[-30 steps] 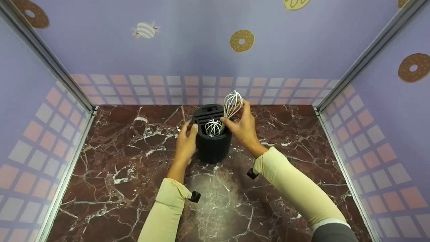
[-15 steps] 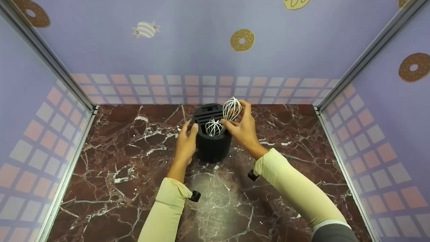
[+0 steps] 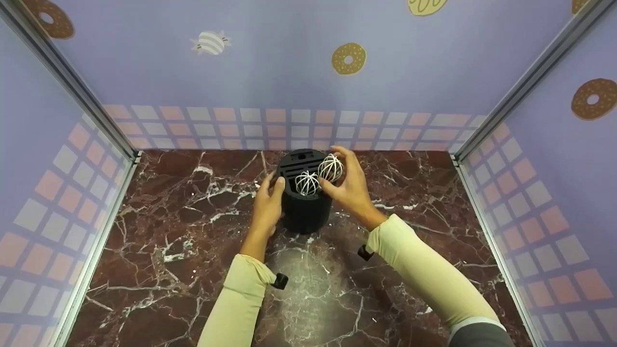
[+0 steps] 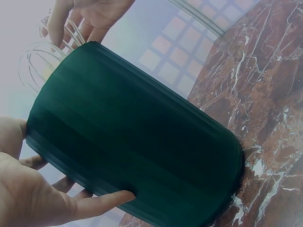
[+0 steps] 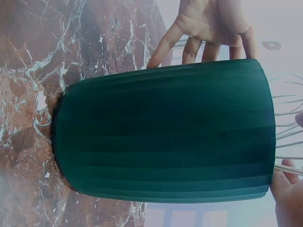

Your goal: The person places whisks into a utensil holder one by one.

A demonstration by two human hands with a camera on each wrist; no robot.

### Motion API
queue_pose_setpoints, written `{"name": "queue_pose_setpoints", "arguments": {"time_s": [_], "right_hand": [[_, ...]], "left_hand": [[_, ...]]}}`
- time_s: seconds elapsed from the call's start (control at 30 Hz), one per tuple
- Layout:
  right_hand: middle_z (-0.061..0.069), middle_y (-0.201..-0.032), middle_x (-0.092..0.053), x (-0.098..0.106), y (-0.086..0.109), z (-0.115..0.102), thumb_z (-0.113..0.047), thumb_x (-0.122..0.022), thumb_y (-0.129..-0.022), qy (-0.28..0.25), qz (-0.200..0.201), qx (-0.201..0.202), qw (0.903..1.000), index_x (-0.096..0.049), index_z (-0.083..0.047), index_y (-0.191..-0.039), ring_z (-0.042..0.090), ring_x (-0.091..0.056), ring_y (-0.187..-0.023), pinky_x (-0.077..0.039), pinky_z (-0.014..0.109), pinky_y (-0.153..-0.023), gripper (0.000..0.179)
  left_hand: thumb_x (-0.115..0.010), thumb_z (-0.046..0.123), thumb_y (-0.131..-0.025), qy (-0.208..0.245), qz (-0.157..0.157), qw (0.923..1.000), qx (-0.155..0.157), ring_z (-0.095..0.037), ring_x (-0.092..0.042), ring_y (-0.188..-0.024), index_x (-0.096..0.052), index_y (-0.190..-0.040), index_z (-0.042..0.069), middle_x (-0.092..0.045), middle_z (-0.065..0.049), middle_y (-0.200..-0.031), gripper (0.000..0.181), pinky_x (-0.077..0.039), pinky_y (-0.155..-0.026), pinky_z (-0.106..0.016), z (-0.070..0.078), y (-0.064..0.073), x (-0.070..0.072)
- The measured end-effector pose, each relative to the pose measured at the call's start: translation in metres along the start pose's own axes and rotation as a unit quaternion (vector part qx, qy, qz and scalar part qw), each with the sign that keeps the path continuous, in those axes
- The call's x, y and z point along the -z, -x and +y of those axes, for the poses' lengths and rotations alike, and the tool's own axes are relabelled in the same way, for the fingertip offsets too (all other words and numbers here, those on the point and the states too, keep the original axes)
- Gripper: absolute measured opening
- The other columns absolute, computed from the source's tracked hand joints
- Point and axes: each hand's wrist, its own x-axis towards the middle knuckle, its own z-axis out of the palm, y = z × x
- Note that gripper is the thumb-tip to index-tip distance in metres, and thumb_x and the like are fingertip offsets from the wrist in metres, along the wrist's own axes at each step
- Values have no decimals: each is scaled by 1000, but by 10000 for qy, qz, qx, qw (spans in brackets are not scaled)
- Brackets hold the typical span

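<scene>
A round black utensil holder [image 3: 306,212] stands upright on the floor of the booth, slots across the back of its top; it looks dark green in the wrist views. One whisk [image 3: 307,183] sits in its front opening, only the wire loops showing. My right hand [image 3: 352,188] holds a second whisk [image 3: 331,167] by its wires at the holder's right rim, thumb in front and fingers behind; the handle is hidden. Against the left side, my left hand [image 3: 266,205] rests its spread, fairly straight fingers [image 4: 113,201], with the palm away from the wall.
The brown-red marbled surface [image 3: 193,270] stretches around the holder. Lilac walls [image 3: 270,58] with printed doughnuts and tiles close in the back and both sides, joined by metal corner profiles [image 3: 520,86]. Small black cameras sit at both cuffs.
The second whisk has sunk lower beside the first one, its wire head now just above the holder's rim. My right hand stayed around it; the left hand has not moved.
</scene>
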Motion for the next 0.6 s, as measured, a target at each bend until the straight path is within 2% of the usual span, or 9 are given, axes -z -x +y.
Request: {"name": "queue_pose_setpoints", "arguments": {"time_s": [0.07,0.17,0.33,0.47,0.6], "right_hand": [[8,-127,-58,1,-1,0,-8,-84,-76,14,-17,160,9999,-49,-12,-144,22,-59,-116,-48,40,-106,76],[9,-125,-58,0,-2,1,-4,-83,-74,-207,-73,265,9994,-51,-8,-141,23,-61,-116,-54,40,-99,75],[19,-127,-56,0,-1,2,0,-81,-72,-634,-175,189,9977,-53,-8,-140,33,-62,-116,-59,48,-92,74],[30,-129,-52,5,3,-18,3,-76,-75,-933,-284,127,9951,-50,-2,-140,44,-60,-117,-56,57,-96,71],[37,-128,-49,9,7,-31,3,-71,-82,-1124,-369,263,9926,-47,5,-140,51,-58,-116,-54,58,-98,63]], "left_hand": [[-52,43,-106,-5,5,10000,-7,-29,-48,-140,-42,-156,19,-50,-10,-153,56,-49,-108,-50,1,0,0],[-52,43,-106,26,3,10000,45,-29,-49,-138,-43,-155,21,-50,-9,-152,55,-51,-105,-51,1,-1,0],[-52,40,-107,273,-107,9996,61,-29,-55,-131,-43,-155,21,-50,-8,-152,53,-56,-95,-51,0,0,0],[-52,41,-107,201,-102,9997,61,-28,-53,-134,-42,-155,21,-48,-8,-153,54,-55,-96,-50,0,-1,1],[-52,41,-106,141,-25,9999,84,-28,-54,-132,-44,-155,22,-50,-8,-151,53,-56,-94,-48,-1,-1,0]]}}
